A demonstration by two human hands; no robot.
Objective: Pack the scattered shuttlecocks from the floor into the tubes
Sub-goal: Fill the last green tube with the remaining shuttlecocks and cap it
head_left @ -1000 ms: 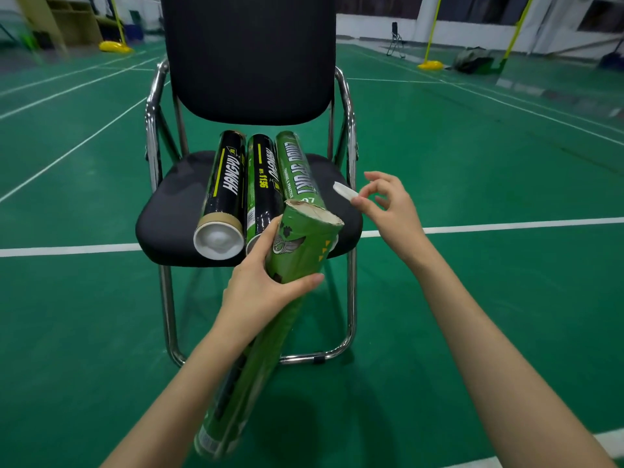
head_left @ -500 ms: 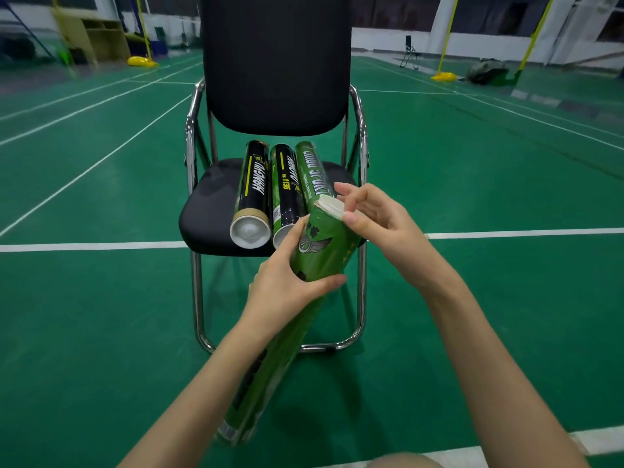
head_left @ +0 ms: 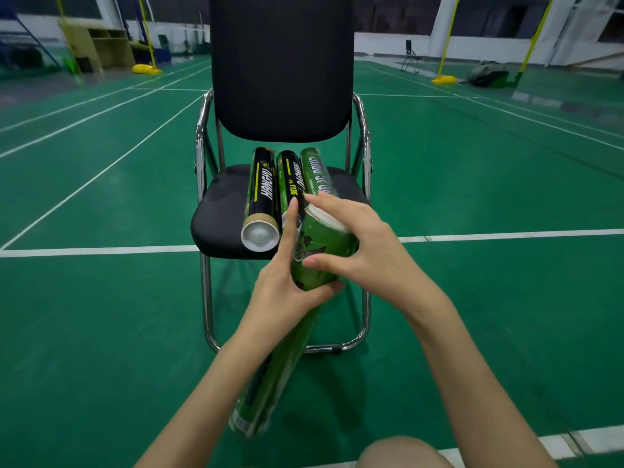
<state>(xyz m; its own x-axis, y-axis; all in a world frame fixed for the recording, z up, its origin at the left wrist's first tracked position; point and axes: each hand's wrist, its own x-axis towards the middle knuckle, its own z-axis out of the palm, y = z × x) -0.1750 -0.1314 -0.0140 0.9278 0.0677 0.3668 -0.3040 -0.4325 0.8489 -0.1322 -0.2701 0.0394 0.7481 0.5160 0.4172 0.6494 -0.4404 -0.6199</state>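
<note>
Three shuttlecock tubes (head_left: 289, 184), two black and one green, lie side by side on the black chair (head_left: 219, 211) behind the hands. The left hand (head_left: 287, 285) wraps around a tilted green tube (head_left: 314, 261), while the right hand (head_left: 364, 244) curls over its top, fingers pressing a white cap (head_left: 326, 219). No shuttlecocks show on the green court floor (head_left: 101, 315).

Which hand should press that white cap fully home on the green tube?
Right. The right hand already covers the white cap at the green tube mouth, fingers over its rim. The left hand grips the tube below and is better kept as the brace.
</note>
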